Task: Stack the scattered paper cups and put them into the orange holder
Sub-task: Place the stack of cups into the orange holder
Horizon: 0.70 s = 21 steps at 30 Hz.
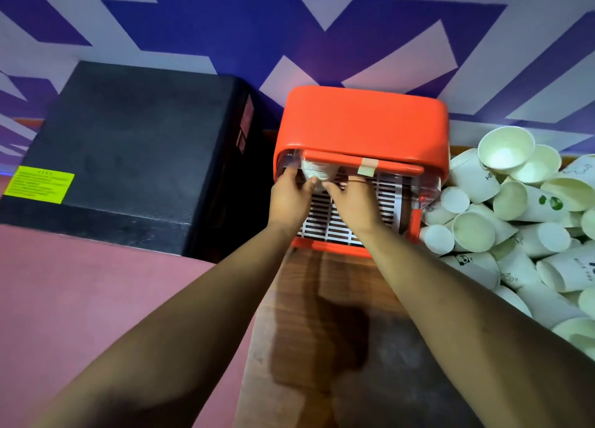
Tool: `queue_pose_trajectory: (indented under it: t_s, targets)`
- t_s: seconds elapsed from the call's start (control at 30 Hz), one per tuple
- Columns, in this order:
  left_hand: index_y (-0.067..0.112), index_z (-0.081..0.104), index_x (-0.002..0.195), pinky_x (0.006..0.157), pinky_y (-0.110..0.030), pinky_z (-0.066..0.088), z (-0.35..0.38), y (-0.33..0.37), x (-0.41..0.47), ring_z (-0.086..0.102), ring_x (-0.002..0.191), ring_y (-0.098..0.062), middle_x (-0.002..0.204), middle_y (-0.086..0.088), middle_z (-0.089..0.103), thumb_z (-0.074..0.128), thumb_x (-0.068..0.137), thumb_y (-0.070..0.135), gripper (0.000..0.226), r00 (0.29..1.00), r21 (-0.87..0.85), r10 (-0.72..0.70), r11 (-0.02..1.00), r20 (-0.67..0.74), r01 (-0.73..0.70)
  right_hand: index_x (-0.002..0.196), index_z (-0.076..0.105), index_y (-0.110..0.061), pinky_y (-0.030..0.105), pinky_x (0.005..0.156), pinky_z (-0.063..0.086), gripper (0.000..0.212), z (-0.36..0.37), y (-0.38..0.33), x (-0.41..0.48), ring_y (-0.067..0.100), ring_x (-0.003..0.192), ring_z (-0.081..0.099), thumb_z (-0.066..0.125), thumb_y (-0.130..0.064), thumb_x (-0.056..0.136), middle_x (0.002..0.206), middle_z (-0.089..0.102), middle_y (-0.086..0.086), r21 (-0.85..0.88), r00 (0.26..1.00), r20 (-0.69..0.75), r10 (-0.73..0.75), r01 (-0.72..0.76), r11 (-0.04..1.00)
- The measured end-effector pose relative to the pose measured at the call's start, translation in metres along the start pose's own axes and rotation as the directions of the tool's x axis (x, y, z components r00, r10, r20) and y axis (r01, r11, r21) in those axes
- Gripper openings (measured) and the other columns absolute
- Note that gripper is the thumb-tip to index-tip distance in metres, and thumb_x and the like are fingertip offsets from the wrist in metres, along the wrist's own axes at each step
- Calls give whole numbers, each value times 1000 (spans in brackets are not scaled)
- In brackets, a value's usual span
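1 holder (360, 121), 1 stack (317, 171) at its mouth, btwn L hand (289, 197) & R hand (352, 200); both sets of fingers curl round it. 20+ loose cups (515, 221) heaped to the right.

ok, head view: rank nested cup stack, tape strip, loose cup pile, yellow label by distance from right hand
1. nested cup stack: at the orange holder mouth, fingers of the right hand on it.
2. tape strip: just above the hand, on the holder's front bar.
3. loose cup pile: right of the holder.
4. yellow label: far left, on the black box.
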<state>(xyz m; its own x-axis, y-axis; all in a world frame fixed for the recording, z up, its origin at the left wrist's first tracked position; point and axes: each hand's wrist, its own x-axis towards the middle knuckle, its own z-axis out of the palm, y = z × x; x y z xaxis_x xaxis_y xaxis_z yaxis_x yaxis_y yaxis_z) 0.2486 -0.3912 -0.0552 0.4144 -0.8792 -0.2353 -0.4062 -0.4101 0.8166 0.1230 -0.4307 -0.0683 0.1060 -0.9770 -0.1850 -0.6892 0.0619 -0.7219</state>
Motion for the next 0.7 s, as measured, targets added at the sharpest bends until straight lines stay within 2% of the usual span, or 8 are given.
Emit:
queue_pose_trajectory:
  t_s: [0.07, 0.13, 0.2, 0.3, 0.4, 0.47, 0.6, 0.7]
  targets:
    - [10, 61, 120, 78, -24, 43, 4, 3, 3, 66, 100, -24, 106, -7, 71, 58, 99, 23, 25, 999, 26, -5, 1000, -35, 6, 99, 63, -5, 29, 52, 47, 35, 7, -2, 4, 28, 62, 61, 67, -38, 89, 73, 67, 9, 33, 1000, -10, 14, -14, 999]
    - [9, 59, 122, 78, -26, 43, 6, 4, 4, 66, 103, -29, 110, -11, 71, 54, 101, 22, 26, 999, 49, -18, 999, -49, 21, 102, 65, -6, 38, 62, 54, 34, 9, -4, 5, 32, 73, 67, 67, -38, 89, 84, 72, 14, 68, 999, -1, 32, -32, 997]
    - [8, 58, 123, 80, -29, 46, 6, 4, 1, 65, 103, -31, 110, -12, 71, 51, 102, 24, 27, 999, 63, -20, 998, -37, 23, 97, 65, -6, 37, 63, 53, 31, 7, -5, 5, 32, 74, 67, 67, -36, 89, 84, 72, 13, 82, 999, 26, 41, -43, 996]
    - [9, 57, 122, 89, -39, 52, 4, 2, -4, 65, 107, -30, 113, -11, 70, 51, 101, 27, 28, 1000, 45, -24, 999, -9, 24, 91, 60, -8, 29, 61, 40, 19, -4, -3, -3, 29, 77, 63, 67, -26, 90, 84, 66, 10, 39, 995, 89, 47, -50, 998]
    - [12, 55, 123, 99, -42, 50, 1, 1, -20, 63, 113, -23, 122, -7, 66, 55, 95, 22, 30, 1000, -22, 8, 1000, -12, -8, 123, 57, -7, 32, 92, 48, 37, -25, 5, -33, 20, 111, 62, 66, -20, 90, 121, 65, 7, 129, 988, 151, 24, -44, 991]
    - [15, 54, 122, 99, -41, 50, 3, 0, -39, 61, 111, -20, 120, -5, 61, 55, 91, 19, 31, 999, -45, 38, 998, -4, -38, 131, 53, -13, 31, 103, 45, 43, -50, 13, -62, 12, 122, 55, 65, -19, 91, 132, 59, 1, 123, 985, 172, -34, 13, 992]
    - [14, 58, 105, 88, -38, 51, 23, 6, -82, 60, 97, -16, 106, -2, 58, 59, 90, 14, 16, 977, -28, 149, 989, 152, -146, 118, 60, -17, 28, 95, 47, 31, -105, 46, -114, 12, 107, 58, 65, -15, 88, 118, 60, -3, -30, 991, -6, -134, 134, 991]
    - [12, 61, 104, 83, -29, 46, 48, 24, -105, 56, 98, -16, 103, 0, 57, 63, 88, 14, 17, 891, -9, 311, 945, 331, -326, 112, 60, -10, 30, 95, 45, 27, -140, 83, -132, 20, 108, 56, 61, -14, 86, 116, 56, 4, -139, 976, -156, -154, 133, 981]
